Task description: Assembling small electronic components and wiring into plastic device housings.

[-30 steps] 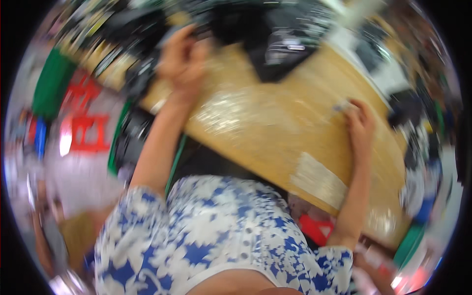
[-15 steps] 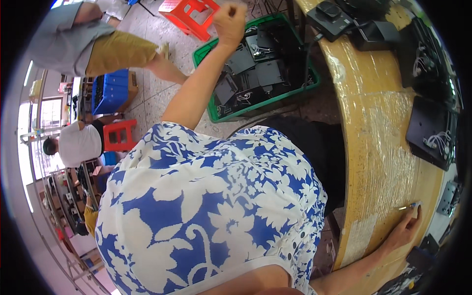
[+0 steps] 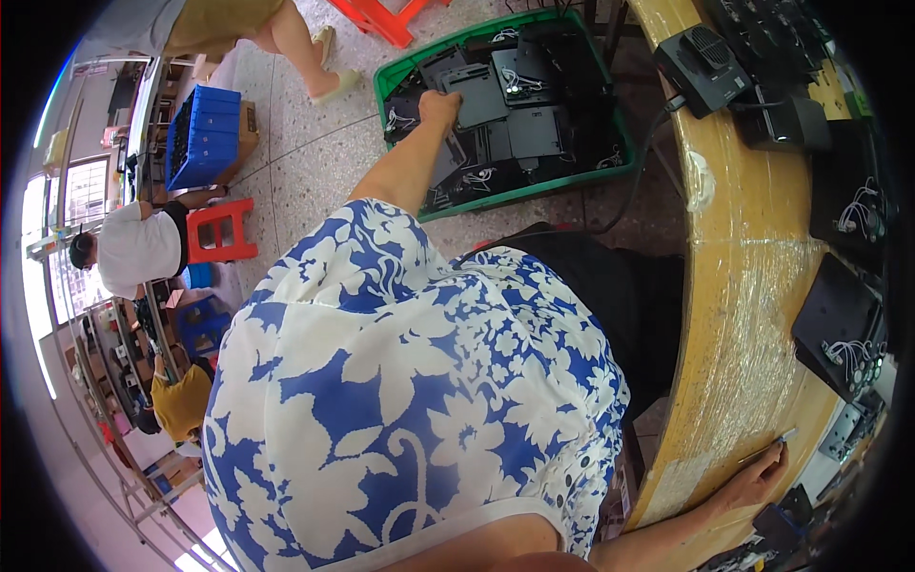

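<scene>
My left hand (image 3: 439,111) reaches into the green crate (image 3: 496,196), which holds dark flat device parts and thin white wires. Its fingers are curled closed at the left edge of a dark grey panel (image 3: 481,99); what they hold, if anything, is hidden. On the wooden table (image 3: 710,419), my right hand (image 3: 758,475) rests low at the right, pinching a small screwdriver (image 3: 787,436) with a pale handle and thin shaft. Near it, toward the table's far side, lie a dark flat case (image 3: 827,319) with white wires and a grey metal bracket (image 3: 841,431).
Black boxy devices (image 3: 703,69) with a cable stand at the table's upper end. Clear film covers part of the tabletop. A red stool (image 3: 221,230), a blue bin (image 3: 205,135) and seated people (image 3: 148,248) are at the left. Another person's legs (image 3: 291,48) stand beyond the crate.
My left hand has come down from above the crate's far edge to the parts inside. My right hand still has the screwdriver. The standing person has shifted, and the view has turned slightly.
</scene>
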Demonstrator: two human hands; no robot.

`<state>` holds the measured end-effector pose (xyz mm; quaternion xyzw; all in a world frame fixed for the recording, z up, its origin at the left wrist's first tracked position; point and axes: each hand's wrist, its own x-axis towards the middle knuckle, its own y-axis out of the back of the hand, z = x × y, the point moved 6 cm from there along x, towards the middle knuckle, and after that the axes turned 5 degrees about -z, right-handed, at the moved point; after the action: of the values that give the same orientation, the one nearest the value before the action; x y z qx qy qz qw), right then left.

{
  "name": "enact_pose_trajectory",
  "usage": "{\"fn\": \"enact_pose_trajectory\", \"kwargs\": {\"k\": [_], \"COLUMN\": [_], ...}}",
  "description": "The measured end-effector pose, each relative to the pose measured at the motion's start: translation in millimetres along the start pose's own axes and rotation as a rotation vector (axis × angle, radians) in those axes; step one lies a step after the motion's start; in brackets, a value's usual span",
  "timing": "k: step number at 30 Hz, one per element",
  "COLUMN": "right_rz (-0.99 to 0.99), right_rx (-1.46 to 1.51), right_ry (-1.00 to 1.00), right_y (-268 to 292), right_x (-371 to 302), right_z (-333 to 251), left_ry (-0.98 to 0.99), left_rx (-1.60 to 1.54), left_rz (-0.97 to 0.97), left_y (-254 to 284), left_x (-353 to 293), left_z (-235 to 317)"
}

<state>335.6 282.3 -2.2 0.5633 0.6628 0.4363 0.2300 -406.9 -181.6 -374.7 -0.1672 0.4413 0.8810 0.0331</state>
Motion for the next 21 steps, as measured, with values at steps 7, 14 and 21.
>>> {"fn": "enact_pose_trajectory", "kwargs": {"k": [7,14,21], "right_rz": [0.0,0.012,0.132], "right_rx": [0.092,0.063,0.22], "right_ry": [0.018,0.016,0.033], "right_y": [5,6,18], "right_x": [8,3,-3], "right_z": [21,40,32], "left_ry": [0.073,-0.159,-0.86], "left_rx": [-0.265,-0.209,-0.563], "left_rz": [0.158,0.231,0.51], "left_y": [-10,54,172], "left_x": [-15,-53,-196], "left_z": [18,84,211]}}
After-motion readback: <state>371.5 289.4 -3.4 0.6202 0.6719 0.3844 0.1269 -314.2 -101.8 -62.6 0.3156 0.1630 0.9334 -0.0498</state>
